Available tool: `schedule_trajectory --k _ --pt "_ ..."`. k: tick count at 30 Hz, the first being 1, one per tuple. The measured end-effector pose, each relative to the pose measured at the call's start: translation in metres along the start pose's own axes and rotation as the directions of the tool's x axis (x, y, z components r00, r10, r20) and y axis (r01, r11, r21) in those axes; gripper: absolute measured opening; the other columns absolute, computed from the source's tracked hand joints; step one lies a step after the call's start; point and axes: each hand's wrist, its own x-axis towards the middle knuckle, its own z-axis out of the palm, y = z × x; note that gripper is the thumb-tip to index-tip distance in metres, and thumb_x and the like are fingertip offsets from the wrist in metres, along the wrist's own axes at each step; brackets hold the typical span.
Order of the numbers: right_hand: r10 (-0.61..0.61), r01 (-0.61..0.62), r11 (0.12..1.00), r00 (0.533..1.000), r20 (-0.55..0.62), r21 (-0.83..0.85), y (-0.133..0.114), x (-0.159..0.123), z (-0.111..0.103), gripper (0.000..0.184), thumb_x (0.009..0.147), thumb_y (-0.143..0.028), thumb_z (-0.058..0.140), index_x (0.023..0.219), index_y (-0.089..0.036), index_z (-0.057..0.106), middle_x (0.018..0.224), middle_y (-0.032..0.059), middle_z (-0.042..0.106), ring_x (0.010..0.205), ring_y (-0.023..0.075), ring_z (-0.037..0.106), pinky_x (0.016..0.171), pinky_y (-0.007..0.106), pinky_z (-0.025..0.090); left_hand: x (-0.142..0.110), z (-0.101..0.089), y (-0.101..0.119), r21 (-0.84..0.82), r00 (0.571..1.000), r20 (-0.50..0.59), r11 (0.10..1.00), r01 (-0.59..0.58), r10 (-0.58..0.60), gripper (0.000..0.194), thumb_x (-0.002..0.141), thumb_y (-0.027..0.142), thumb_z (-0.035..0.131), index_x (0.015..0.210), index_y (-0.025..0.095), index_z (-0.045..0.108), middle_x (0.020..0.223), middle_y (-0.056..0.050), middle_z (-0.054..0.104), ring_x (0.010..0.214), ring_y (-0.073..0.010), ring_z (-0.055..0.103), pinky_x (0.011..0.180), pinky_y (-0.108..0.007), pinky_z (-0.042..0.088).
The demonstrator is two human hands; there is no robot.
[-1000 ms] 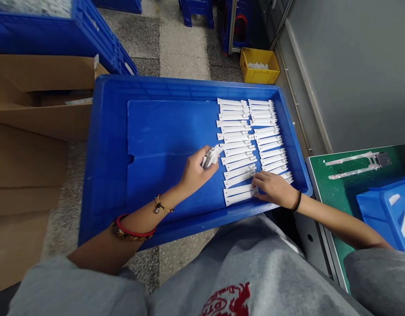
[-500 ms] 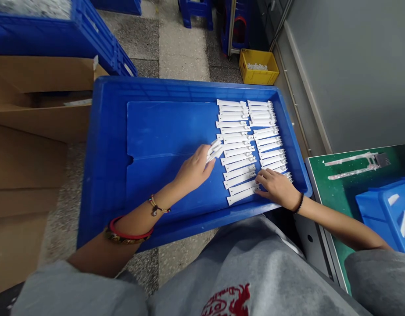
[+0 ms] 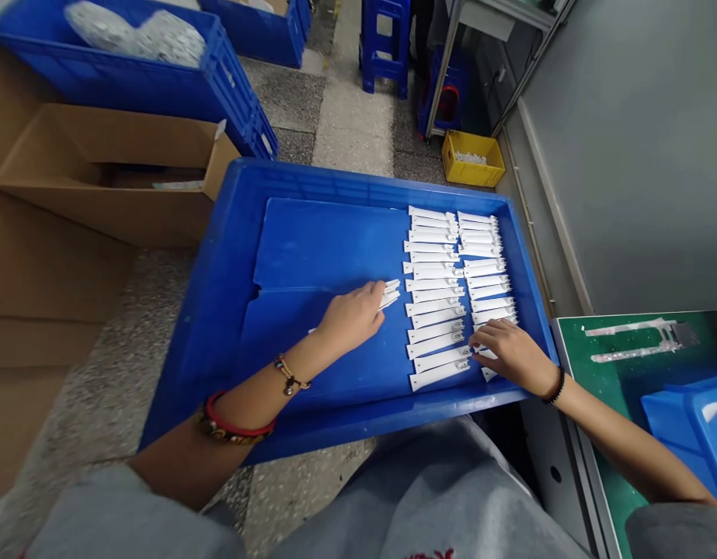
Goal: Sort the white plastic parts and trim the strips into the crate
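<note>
A large blue tray point(image 3: 218, 256) rests across my lap. Two columns of flat white plastic strips point(image 3: 440, 291) lie side by side on its right half. My left hand point(image 3: 352, 317) is closed on a small bundle of white strips point(image 3: 389, 293), held just left of the columns. My right hand point(image 3: 506, 351) lies on the nearest strips of the right column at the tray's near right corner, fingers curled down onto them.
An open cardboard box point(image 3: 102, 171) stands to the left, with blue crates point(image 3: 137, 62) behind it. A yellow bin point(image 3: 471, 159) sits on the floor beyond the tray. At right is a green mat point(image 3: 620, 365) with white parts and a blue bin point(image 3: 690, 427).
The view has tilted up and shifted. My left hand has lowered its bundle of strips nearer the tray floor. My right hand has slid a little to the right along the near strips.
</note>
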Motion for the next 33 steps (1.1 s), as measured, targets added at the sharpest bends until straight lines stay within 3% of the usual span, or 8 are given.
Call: schedule_trajectory --k 6,12,16,23,33 --pt "-0.014 0.013 1.0 1.0 -0.015 -0.026 -0.013 0.0 0.016 0.035 0.078 -0.03 0.083 0.104 -0.018 0.063 0.103 0.0078 0.069 0.094 0.0257 0.062 0.081 0.039 0.05 -0.003 -0.003 0.005 0.021 0.999 0.007 0.999 -0.031 0.031 0.038 0.092 0.01 0.039 0.129 0.008 0.048 0.115 -0.018 0.064 0.099 -0.0291 0.069 0.07 -0.036 0.057" --pt "0.003 -0.001 0.997 1.0 0.013 -0.082 -0.017 0.002 0.021 0.025 0.084 -0.028 0.077 0.101 -0.018 0.063 0.101 0.0077 0.067 0.093 0.0249 0.062 0.079 0.037 0.049 -0.001 0.001 0.003 0.021 0.999 -0.018 0.999 -0.039 0.04 0.036 0.092 0.011 0.039 0.126 0.009 0.049 0.111 -0.017 0.064 0.096 -0.0294 0.068 0.066 -0.034 0.056" --pt "-0.007 0.008 0.999 1.0 0.029 -0.05 -0.011 0.001 0.017 0.028 0.083 -0.032 0.078 0.102 -0.017 0.063 0.101 0.0075 0.068 0.092 0.0245 0.061 0.079 0.037 0.05 0.0 0.003 0.002 0.038 0.998 -0.022 0.998 -0.05 0.051 0.037 0.093 0.012 0.037 0.128 0.007 0.047 0.112 -0.017 0.063 0.095 -0.0292 0.068 0.066 -0.035 0.055" --pt "0.021 -0.031 0.996 0.993 -0.117 -0.089 0.0 0.019 0.014 0.031 0.088 -0.027 0.071 0.117 -0.017 0.062 0.116 0.011 0.067 0.104 0.0269 0.06 0.088 0.04 0.051 -0.001 -0.003 0.006 0.031 1.0 0.002 0.999 -0.031 0.031 0.034 0.092 0.013 0.04 0.125 0.008 0.05 0.111 -0.017 0.063 0.096 -0.0305 0.068 0.068 -0.037 0.056" --pt "0.024 -0.029 0.995 0.998 -0.065 -0.092 0.003 0.029 0.016 0.022 0.09 -0.023 0.068 0.111 -0.018 0.064 0.11 0.0104 0.066 0.099 0.0259 0.061 0.085 0.039 0.053 0.0 -0.002 0.006 0.014 0.999 -0.009 0.999 -0.033 0.033 0.04 0.093 0.012 0.039 0.132 0.005 0.046 0.117 -0.018 0.062 0.099 -0.0313 0.067 0.069 -0.037 0.055"
